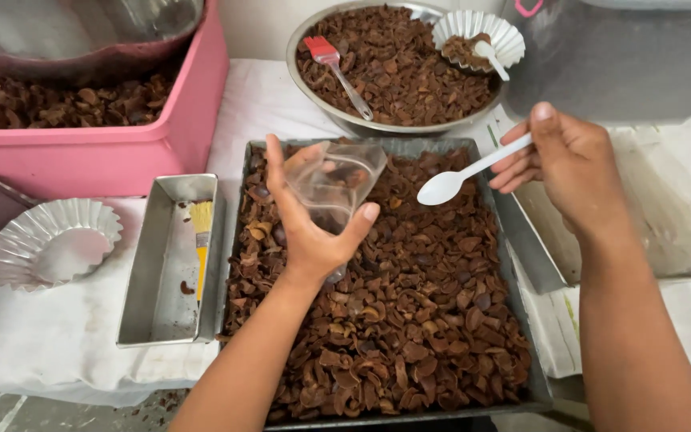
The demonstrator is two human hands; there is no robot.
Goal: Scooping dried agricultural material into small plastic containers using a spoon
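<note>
From the head view, looking straight down, my left hand [313,228] was curled around a small clear plastic bag [336,182], thumb on one side and fingers on the other, holding its mouth up and open toward the spoon. A few dark pieces already showed through the plastic. The bag hung just above the big metal tray [513,320], so anything that slipped would have dropped back into the pile instead of onto the table.

My right hand [565,164] pinched the handle of a white plastic spoon [461,174] between thumb and fingers. The bowl of the spoon pointed left toward the bag and looked empty, hovering near the bag's rim but not touching it.

The tray under both hands was filled edge to edge with brown dried pieces [409,320], curled and flaky; I could not tell what they were. Just left of it lay a narrow metal loaf tin [165,312] with a yellow brush [201,236] resting inside, kept off the white cloth [57,336]. Further left sat an empty fluted foil cup [49,240].

At the top, a round steel bowl [305,80] held more of the same brown pieces, with a red brush [337,72] leaning in it and a second fluted cup [477,36] with its own white spoon perched on the heap. A pink tub [113,160] at upper left carried still more pieces, well apart from my hands.
</note>
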